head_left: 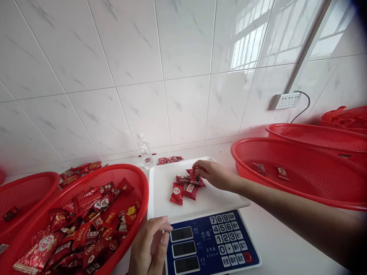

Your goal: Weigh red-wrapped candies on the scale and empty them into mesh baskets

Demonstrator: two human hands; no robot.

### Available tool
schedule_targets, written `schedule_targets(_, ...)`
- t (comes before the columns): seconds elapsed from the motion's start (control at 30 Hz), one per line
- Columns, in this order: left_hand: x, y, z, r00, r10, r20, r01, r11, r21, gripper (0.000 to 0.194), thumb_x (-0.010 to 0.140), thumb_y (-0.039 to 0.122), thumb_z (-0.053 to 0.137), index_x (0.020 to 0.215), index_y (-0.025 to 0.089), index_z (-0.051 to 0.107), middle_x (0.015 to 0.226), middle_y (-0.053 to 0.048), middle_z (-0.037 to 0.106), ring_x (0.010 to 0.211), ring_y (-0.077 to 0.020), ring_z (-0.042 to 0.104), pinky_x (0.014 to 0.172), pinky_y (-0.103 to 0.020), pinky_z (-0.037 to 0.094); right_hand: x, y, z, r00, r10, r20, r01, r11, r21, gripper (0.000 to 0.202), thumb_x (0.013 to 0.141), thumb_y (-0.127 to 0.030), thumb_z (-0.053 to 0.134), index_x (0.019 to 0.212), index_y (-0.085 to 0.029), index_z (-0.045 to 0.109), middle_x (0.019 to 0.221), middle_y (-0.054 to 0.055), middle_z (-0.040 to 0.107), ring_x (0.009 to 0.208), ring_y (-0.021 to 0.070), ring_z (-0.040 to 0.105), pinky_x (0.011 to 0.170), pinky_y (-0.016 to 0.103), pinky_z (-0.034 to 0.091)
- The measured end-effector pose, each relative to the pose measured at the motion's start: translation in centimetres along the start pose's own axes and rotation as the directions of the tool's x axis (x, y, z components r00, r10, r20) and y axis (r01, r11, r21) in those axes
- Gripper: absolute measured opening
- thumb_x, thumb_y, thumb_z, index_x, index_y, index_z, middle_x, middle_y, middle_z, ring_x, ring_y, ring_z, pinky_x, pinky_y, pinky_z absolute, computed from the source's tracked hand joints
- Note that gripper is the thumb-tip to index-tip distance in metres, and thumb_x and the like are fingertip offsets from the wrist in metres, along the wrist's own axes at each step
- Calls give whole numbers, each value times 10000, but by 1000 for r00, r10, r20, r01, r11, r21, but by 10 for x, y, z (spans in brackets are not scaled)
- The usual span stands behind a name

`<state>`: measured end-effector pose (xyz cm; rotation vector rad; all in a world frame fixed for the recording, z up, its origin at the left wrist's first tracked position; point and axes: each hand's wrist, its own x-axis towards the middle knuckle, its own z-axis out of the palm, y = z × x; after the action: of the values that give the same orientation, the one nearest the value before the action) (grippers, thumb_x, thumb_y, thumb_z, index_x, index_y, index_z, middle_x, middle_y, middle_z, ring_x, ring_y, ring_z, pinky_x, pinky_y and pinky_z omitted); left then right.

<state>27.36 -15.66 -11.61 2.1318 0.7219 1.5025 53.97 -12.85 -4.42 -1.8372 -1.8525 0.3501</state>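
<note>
Several red wrapped packets (177,193) lie in a small pile on the white tray (163,175) of a weighing scale. My right hand (210,173) reaches in from the right, its fingertips closed on a red packet (196,178) at the top of the pile. At the left edge of the scale's blue keypad panel (206,250), my left hand (151,244) is held with curled fingers, thumb and fingertips apart, nothing between them. It is beside the small display windows and near the rim of the full red basket.
A red basket (145,191) full of packets stands at left, another (34,177) beyond it. Two red baskets (237,152) (315,130) are at right. Behind the tray stand a clear bottle (145,152) and more packets (170,160). A power strip (287,101) is on the tiled wall.
</note>
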Motion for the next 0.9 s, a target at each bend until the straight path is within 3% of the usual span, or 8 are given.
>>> schedule_targets(0.2,0,-3,0,1000,7,-3,-7,1000,-4,233,904,314,450,1099,249,560,788,-12,658,741,-147,641,717,-264,534,-12,-11,-6,986,-95,-136,103,993,59,195,874,-291,412,897,-242,599,905,26,663,839,183,599,757,336,463)
schedule_targets(0.33,-1,-5,2,1000,25,-1,-25,1000,-8,232,908,326,447,1095,250,560,770,-10,655,738,-139,642,731,-251,530,-29,-7,-4,947,-179,-267,206,975,79,196,882,-330,435,941,-234,595,941,58,654,885,199,602,762,341,483)
schedule_targets(0.43,-1,-5,3,1000,23,5,-23,1000,-10,230,913,330,442,1095,249,556,773,-11,651,736,-130,640,729,-235,528,-41,-7,-2,930,-256,-266,278,959,51,173,888,-294,443,949,-236,595,957,66,641,856,184,609,728,324,505)
schedule_targets(0.5,-1,-5,3,1000,16,13,-16,1000,-15,228,915,323,441,1100,248,550,780,-9,649,740,-125,639,729,-228,527,-48,-11,-4,892,-335,-305,357,934,17,168,893,-252,441,964,-241,593,965,64,633,844,172,611,718,317,514)
schedule_targets(0.6,-1,-5,4,1000,4,13,-4,1000,-23,228,915,315,440,1102,242,548,786,-8,649,749,-129,638,729,-235,529,-56,-23,-7,791,-403,-460,455,891,2,167,890,-207,458,1010,-230,572,977,67,621,901,172,604,764,318,511)
schedule_targets(0.67,-2,-5,5,1000,-8,-5,8,1000,-25,224,911,319,445,1090,241,556,781,-8,651,744,-135,638,719,-241,533,-60,-32,-5,817,-386,-428,453,889,62,158,888,-186,464,996,-227,571,942,51,630,868,153,611,742,284,516)
schedule_targets(0.77,-3,-8,7,998,-25,-60,23,999,-27,210,902,330,460,1062,253,572,774,-3,652,753,-143,641,713,-242,535,-69,-38,2,900,-372,-229,406,905,126,168,901,-189,437,973,-229,583,885,30,653,771,132,623,678,251,520)
schedule_targets(0.9,-3,-10,7,992,-21,-123,16,999,-46,197,897,322,470,1046,252,577,800,-14,649,806,-152,633,748,-248,523,-93,-31,10,937,-279,-211,315,934,166,222,919,-244,411,1082,-254,561,936,37,665,816,139,639,688,233,528)
